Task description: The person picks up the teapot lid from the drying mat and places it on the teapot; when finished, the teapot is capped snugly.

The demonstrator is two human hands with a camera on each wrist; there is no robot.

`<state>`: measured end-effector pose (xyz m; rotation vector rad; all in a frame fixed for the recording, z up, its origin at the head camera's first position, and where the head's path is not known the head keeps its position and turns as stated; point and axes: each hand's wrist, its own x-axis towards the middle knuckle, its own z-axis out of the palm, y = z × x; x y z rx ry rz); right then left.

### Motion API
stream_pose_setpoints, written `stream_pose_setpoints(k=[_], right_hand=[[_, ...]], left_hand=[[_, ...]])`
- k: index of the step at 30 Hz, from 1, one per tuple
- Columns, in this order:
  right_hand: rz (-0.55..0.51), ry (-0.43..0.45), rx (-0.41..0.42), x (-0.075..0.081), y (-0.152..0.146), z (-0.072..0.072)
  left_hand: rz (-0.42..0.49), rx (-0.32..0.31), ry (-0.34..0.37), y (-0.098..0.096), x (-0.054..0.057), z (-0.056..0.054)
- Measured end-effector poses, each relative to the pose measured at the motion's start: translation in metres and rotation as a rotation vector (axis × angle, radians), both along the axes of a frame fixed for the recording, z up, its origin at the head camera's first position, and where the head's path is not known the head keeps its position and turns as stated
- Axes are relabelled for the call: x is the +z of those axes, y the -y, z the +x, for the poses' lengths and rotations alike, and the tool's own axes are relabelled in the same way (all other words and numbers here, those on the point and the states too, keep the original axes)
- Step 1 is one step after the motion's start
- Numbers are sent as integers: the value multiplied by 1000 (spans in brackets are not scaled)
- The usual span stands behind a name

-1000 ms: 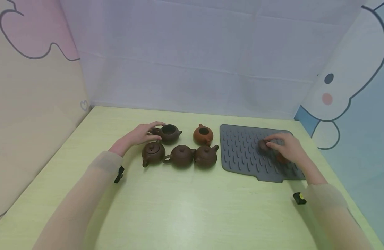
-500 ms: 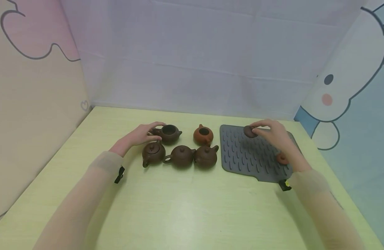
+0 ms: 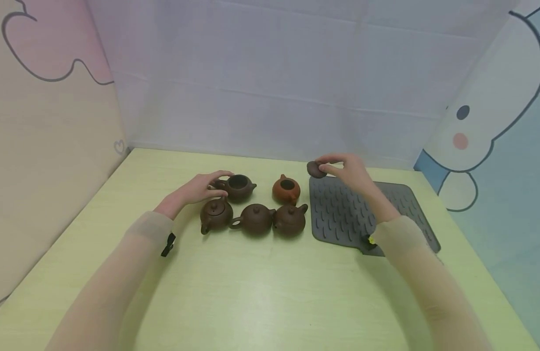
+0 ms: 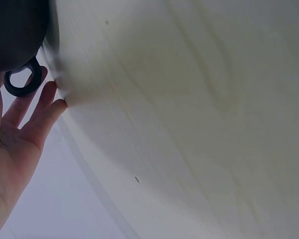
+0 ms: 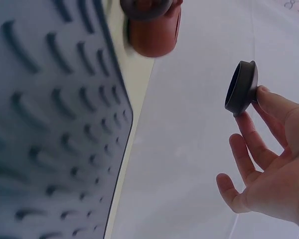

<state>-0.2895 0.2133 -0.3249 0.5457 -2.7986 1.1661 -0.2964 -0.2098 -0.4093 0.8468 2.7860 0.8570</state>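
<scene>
My left hand (image 3: 199,188) holds a lidless dark brown teapot (image 3: 245,191) at its handle side, thumb and forefinger around the handle. In the left wrist view a dark teapot (image 4: 15,35) with a ring handle partly hides that hand's fingers. My right hand (image 3: 346,170) pinches a dark brown teapot lid (image 3: 315,169), raised near the back left corner of the grey mat. The right wrist view shows the lid (image 5: 242,88) tilted, hollow underside facing left, its other side at the thumb and fingers. Between the hands sits a lidless orange-brown teapot (image 3: 282,194).
Three lidded dark teapots stand in a front row: left (image 3: 215,217), middle (image 3: 255,222) and right (image 3: 290,223). A grey ridged mat (image 3: 335,214) lies on the right of the table (image 3: 252,292), partly under my right arm. A pale cloth backdrop (image 3: 270,87) rises behind.
My right hand has lifted the dark lid off the mat and carried it left and back. My right forearm now covers where the orange-brown lid lay. My left hand has stayed put.
</scene>
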Motion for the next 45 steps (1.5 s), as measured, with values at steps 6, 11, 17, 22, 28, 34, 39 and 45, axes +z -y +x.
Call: stream_pose_setpoints(k=[6,11,17,22,28,34,39,45], right_hand=[[-13,9,69,7,40,-9],[7,20,127,7,73,-18],[-15,100,205,4,103,-28],[-20,145,232,-3,126,-32],[-32,180,280,-12,150,-32],[-93,270,300,-19,166,-29],[-38,240,314,-25,175,-32],[29,195,322,-30,182,-35]], left_hand=[[9,2,-1,1,0,0],[18,7,9,2,0,-2],[33,34,49,2,-1,-3],[52,76,89,4,0,-2],[68,71,94,4,-2,-3],[78,57,99,3,-4,-3],[68,78,113,2,-2,-1],[70,86,108,0,0,1]])
